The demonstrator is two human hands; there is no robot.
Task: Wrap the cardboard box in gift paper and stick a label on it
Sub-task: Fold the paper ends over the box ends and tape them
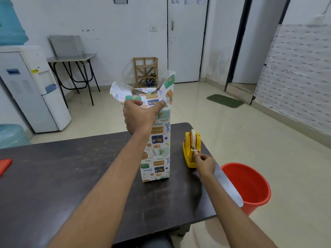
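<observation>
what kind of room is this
Likely a small office or common room: a water dispenser stands by the wall, a folding table beside it, and a wooden shoe rack near the door.

One tall cardboard box wrapped in patterned gift paper. One yellow plastic tape dispenser at its 3 o'clock. One round red plastic bucket at 4 o'clock. Two translucent blue plastic water jugs: upper jug at 10 o'clock, lower jug at 9 o'clock.
</observation>
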